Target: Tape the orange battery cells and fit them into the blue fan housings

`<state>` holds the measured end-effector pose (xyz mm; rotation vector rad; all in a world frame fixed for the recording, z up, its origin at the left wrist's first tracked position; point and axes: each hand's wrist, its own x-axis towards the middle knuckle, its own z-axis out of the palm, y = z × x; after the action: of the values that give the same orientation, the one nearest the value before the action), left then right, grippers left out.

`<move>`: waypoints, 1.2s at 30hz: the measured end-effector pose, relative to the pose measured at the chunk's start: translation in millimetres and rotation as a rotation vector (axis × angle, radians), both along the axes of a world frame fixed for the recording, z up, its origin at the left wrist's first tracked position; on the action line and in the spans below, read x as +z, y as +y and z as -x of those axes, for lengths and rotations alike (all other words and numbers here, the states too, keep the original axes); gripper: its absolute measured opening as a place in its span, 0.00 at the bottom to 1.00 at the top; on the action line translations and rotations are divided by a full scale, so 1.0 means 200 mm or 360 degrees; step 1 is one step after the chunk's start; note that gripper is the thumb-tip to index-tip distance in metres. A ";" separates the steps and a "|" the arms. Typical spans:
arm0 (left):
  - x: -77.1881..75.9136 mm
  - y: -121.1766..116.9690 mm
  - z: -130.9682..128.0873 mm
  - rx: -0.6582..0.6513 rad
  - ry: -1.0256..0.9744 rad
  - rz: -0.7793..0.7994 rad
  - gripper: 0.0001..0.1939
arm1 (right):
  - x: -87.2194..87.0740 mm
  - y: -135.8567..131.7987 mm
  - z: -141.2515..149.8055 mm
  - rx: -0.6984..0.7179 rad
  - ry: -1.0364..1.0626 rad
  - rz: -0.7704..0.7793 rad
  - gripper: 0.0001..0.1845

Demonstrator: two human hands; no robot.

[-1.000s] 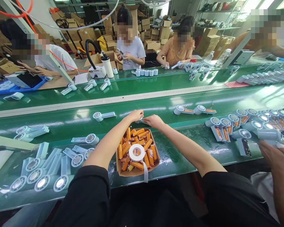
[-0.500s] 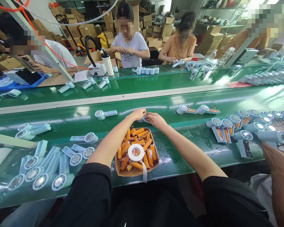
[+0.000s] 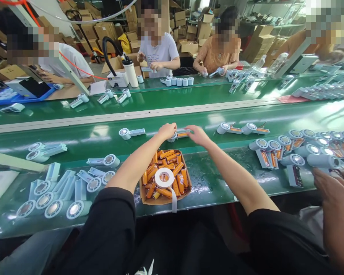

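A light-blue handheld fan body point(image 3: 172, 139) lies on the green belt in front of me, an orange battery point(image 3: 182, 134) showing in its handle. My left hand point(image 3: 167, 131) is closed at its round head, fingers bent and partly hiding it. At the handle's far end is my right hand point(image 3: 198, 135), fingers stretched out and slightly blurred; whether they touch the handle is hard to make out. Just below my hands stands a cardboard box point(image 3: 141, 194) of orange wrapped batteries point(image 3: 168, 154), topped by a roll of white tape point(image 3: 158, 178) with a loose end hanging over the front.
Fan bodies with bare handles point(image 3: 54, 208) crowd the left bench; one more point(image 3: 125, 133) lies on the belt. Battery-fitted fans point(image 3: 259, 144) gather at right, near a neighbour's hand point(image 3: 334, 191). Across the belt, several people work beside a white bottle point(image 3: 130, 72).
My right hand has moved right, away from my left, along the fan's handle, and the orange battery now shows. My left hand stays at the fan head. The whole view has shifted slightly.
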<state>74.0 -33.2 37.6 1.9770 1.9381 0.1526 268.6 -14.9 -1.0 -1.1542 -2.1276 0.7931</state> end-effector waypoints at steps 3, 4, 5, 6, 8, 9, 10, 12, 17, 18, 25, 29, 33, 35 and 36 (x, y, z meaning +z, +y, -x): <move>0.06 -0.29 0.09 -0.0053 -0.0057 -0.0231 0.21 | 0.01 -0.13 -0.13 -0.0143 0.0203 0.0057 0.09; 0.06 -0.43 0.13 -0.0179 -0.0116 -0.0338 0.20 | 0.00 -0.21 -0.18 -0.0154 0.0244 0.0097 0.09; 0.05 -0.57 0.17 -0.0367 -0.0197 -0.0410 0.16 | -0.02 -0.30 -0.23 -0.0139 0.0281 0.0155 0.08; 0.03 -0.72 0.21 -0.0600 -0.0263 -0.0393 0.14 | -0.03 -0.40 -0.27 -0.0100 0.0318 0.0230 0.09; -0.03 -0.99 0.27 -0.0895 -0.0247 -0.0386 0.13 | -0.04 -0.61 -0.31 0.0025 0.0400 0.0416 0.12; -0.07 -1.11 0.29 -0.0923 -0.0217 -0.0450 0.12 | -0.04 -0.71 -0.30 0.0085 0.0433 0.0501 0.14; -0.11 -1.20 0.30 -0.0890 -0.0187 -0.0548 0.12 | -0.03 -0.80 -0.28 0.0137 0.0457 0.0572 0.16; -0.17 -1.34 0.29 -0.0717 -0.0165 -0.0799 0.13 | 0.00 -0.95 -0.19 0.0246 0.0447 0.0670 0.20; -0.22 -1.47 0.32 -0.0375 -0.0161 -0.1413 0.13 | 0.11 -1.16 0.05 0.1026 0.0224 0.0811 0.23; -0.21 -1.48 0.34 -0.0332 -0.0149 -0.1494 0.12 | 0.13 -1.18 0.07 0.1276 0.0214 0.0803 0.25; -0.21 -1.51 0.46 -0.0035 -0.0124 -0.1534 0.12 | 0.21 -0.94 0.29 0.1292 -0.0262 0.0380 0.23; -0.23 -1.50 0.38 0.0034 -0.0185 -0.1475 0.16 | 0.15 -0.70 0.53 0.0168 -0.0689 -0.0176 0.22; -0.20 -1.50 0.33 -0.0171 -0.0138 -0.1394 0.17 | 0.09 -0.63 0.60 0.0256 -0.0444 -0.0039 0.13; -0.17 -1.51 0.34 -0.0309 -0.0092 -0.1393 0.15 | 0.10 -0.66 0.54 0.0328 -0.0029 0.0184 0.12; -0.16 -1.52 0.35 -0.0375 -0.0077 -0.1386 0.15 | 0.11 -0.67 0.50 0.0383 0.0165 0.0323 0.13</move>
<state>5.0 -337.8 6.2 2.6503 1.7267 1.1253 169.4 -149.6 21.3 -0.9414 -2.1621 1.1748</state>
